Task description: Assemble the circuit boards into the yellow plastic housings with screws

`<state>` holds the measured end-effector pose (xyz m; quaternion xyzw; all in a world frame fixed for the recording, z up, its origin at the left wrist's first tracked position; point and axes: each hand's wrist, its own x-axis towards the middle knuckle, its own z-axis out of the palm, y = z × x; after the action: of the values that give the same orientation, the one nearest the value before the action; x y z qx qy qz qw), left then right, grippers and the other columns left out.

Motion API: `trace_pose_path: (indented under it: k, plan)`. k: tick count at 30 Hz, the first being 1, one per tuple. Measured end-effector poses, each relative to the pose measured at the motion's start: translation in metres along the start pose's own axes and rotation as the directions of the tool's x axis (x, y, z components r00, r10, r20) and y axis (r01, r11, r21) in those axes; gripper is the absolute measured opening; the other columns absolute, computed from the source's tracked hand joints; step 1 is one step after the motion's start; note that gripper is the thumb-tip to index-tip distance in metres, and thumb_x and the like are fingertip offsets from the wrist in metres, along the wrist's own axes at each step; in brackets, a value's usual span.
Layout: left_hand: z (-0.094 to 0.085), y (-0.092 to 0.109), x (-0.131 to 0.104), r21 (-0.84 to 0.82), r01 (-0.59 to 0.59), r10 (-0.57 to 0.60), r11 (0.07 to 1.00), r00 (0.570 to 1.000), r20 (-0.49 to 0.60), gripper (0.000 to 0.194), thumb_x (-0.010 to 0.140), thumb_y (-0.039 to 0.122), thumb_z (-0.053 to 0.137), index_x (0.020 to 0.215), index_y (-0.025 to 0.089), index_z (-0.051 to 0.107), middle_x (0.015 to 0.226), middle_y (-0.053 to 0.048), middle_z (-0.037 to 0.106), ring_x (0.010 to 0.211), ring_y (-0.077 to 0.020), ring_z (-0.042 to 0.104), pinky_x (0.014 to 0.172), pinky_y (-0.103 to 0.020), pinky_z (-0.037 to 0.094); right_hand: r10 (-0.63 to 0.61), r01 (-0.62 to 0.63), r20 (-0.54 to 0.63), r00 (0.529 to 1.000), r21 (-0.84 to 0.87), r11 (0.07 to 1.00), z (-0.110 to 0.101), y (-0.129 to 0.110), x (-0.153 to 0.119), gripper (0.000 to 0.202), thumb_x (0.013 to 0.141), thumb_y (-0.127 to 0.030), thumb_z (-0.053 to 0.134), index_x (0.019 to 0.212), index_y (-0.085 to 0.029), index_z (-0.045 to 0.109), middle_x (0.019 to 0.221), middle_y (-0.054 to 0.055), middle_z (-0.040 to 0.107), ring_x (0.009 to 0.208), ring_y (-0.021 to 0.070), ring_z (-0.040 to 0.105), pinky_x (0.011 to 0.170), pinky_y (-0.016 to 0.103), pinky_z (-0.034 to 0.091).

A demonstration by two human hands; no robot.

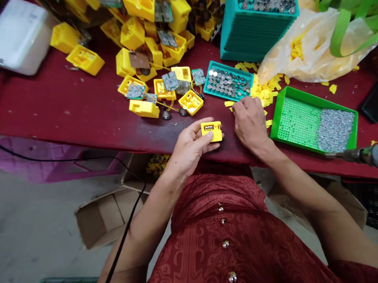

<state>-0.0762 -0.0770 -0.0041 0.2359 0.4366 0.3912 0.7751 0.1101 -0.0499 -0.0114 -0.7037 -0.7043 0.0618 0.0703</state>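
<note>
My left hand (pixel 194 145) grips a small yellow plastic case (pixel 216 136), with the thumb across its face and fingers behind. A slot in the case shows several shiny button cells. My right hand (pixel 249 119) rests low over the table with its fingers curled and pressed together, beside small yellow plastic pieces (pixel 229 103). Its fingertips are mostly hidden, so I cannot make out what they hold. Just beyond it lies a teal tray (pixel 209 89) of button cells. A heap of flat yellow pieces (pixel 264 93) spreads to the right of this hand.
A green tray (pixel 278 111) holds many small screws, with an electric screwdriver (pixel 372 155) near its corner. Behind stand stacked teal trays (pixel 247 37) and a plastic bag (pixel 317 54). Wired yellow housings (pixel 144 109) pile up left. A black cable (pixel 66 159) crosses the left side.
</note>
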Motion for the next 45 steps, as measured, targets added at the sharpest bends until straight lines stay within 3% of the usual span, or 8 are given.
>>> trace_pose_path:
  k: [11, 14, 19, 22, 24, 31, 39, 45]
  plan:
    - [0.002, -0.003, 0.001, -0.058, 0.043, -0.042, 0.997, 0.999, 0.027, 0.044, 0.079, 0.014, 0.084, 0.120, 0.015, 0.069, 0.112, -0.010, 0.079, 0.092, -0.0172, 0.075, 0.078, -0.028, 0.061, -0.143, 0.142, -0.094, 0.985, -0.017, 0.990, 0.007, -0.012, 0.010, 0.031, 0.090, 0.001, 0.042, 0.092, -0.010, 0.071, 0.091, 0.020, 0.069, 0.085, 0.0249, 0.062, 0.080, 0.039, 0.049]
    - [0.004, -0.001, 0.001, -0.056, 0.032, -0.032, 0.998, 0.999, 0.003, 0.047, 0.078, 0.013, 0.084, 0.122, 0.015, 0.067, 0.106, -0.008, 0.078, 0.087, -0.0151, 0.074, 0.074, -0.026, 0.061, -0.102, 0.126, -0.113, 0.988, 0.233, 0.964, -0.014, -0.006, 0.002, 0.019, 0.091, -0.010, 0.055, 0.092, -0.014, 0.074, 0.086, 0.012, 0.072, 0.074, 0.0192, 0.060, 0.075, 0.036, 0.048]
    - [0.007, -0.004, 0.001, 0.040, -0.013, 0.012, 0.999, 1.000, 0.016, 0.051, 0.078, 0.016, 0.083, 0.126, 0.018, 0.064, 0.116, -0.009, 0.078, 0.094, -0.0174, 0.076, 0.076, -0.026, 0.063, 0.112, -0.042, -0.027, 0.993, 0.822, 0.567, -0.044, -0.005, -0.021, 0.009, 0.084, -0.029, 0.074, 0.083, -0.021, 0.077, 0.078, 0.002, 0.073, 0.066, 0.0136, 0.062, 0.068, 0.030, 0.054]
    - [0.009, -0.009, 0.003, 0.115, -0.035, 0.031, 0.993, 0.999, 0.036, 0.054, 0.079, 0.020, 0.082, 0.129, 0.017, 0.064, 0.125, -0.012, 0.076, 0.099, -0.0198, 0.077, 0.079, -0.029, 0.064, 0.121, -0.153, 0.117, 0.986, 0.921, 0.357, -0.042, -0.010, -0.033, 0.012, 0.079, -0.032, 0.079, 0.084, -0.021, 0.075, 0.074, 0.001, 0.073, 0.064, 0.0139, 0.066, 0.064, 0.030, 0.058]
    - [0.010, -0.013, 0.006, 0.145, -0.069, 0.065, 0.987, 0.997, 0.037, 0.054, 0.079, 0.019, 0.081, 0.130, 0.016, 0.064, 0.123, -0.012, 0.076, 0.098, -0.0194, 0.077, 0.084, -0.031, 0.065, 0.113, -0.201, 0.174, 0.978, 0.932, 0.301, -0.036, -0.013, -0.037, 0.015, 0.077, -0.032, 0.081, 0.083, -0.021, 0.074, 0.073, 0.001, 0.073, 0.063, 0.0145, 0.068, 0.063, 0.031, 0.059]
    - [0.009, -0.024, 0.012, 0.341, -0.220, 0.212, 0.914, 0.975, 0.061, 0.054, 0.081, 0.017, 0.074, 0.134, 0.016, 0.065, 0.131, -0.014, 0.074, 0.116, -0.0247, 0.073, 0.100, -0.039, 0.061, 0.181, -0.186, 0.109, 0.977, 0.852, 0.490, -0.023, -0.011, -0.037, 0.007, 0.075, -0.025, 0.076, 0.076, -0.018, 0.076, 0.072, 0.001, 0.073, 0.065, 0.0111, 0.062, 0.060, 0.025, 0.047]
    - [0.009, -0.027, 0.010, 0.543, -0.292, 0.302, 0.787, 0.951, 0.072, 0.053, 0.087, 0.018, 0.072, 0.139, 0.020, 0.065, 0.133, -0.013, 0.075, 0.116, -0.0256, 0.070, 0.101, -0.038, 0.058, 0.111, -0.411, 0.397, 0.911, 0.851, 0.328, -0.035, -0.010, -0.026, 0.016, 0.070, -0.024, 0.084, 0.074, -0.013, 0.072, 0.058, 0.001, 0.066, 0.051, 0.0104, 0.059, 0.049, 0.022, 0.048]
    - [0.013, -0.023, 0.006, 0.606, -0.318, 0.337, 0.729, 0.937, 0.086, 0.048, 0.089, 0.022, 0.071, 0.137, 0.019, 0.066, 0.125, -0.012, 0.077, 0.107, -0.0240, 0.072, 0.096, -0.037, 0.058, 0.170, -0.318, 0.272, 0.947, 0.860, 0.399, -0.033, -0.014, -0.029, 0.005, 0.072, -0.020, 0.074, 0.072, -0.015, 0.072, 0.063, 0.002, 0.069, 0.055, 0.0106, 0.060, 0.053, 0.023, 0.048]
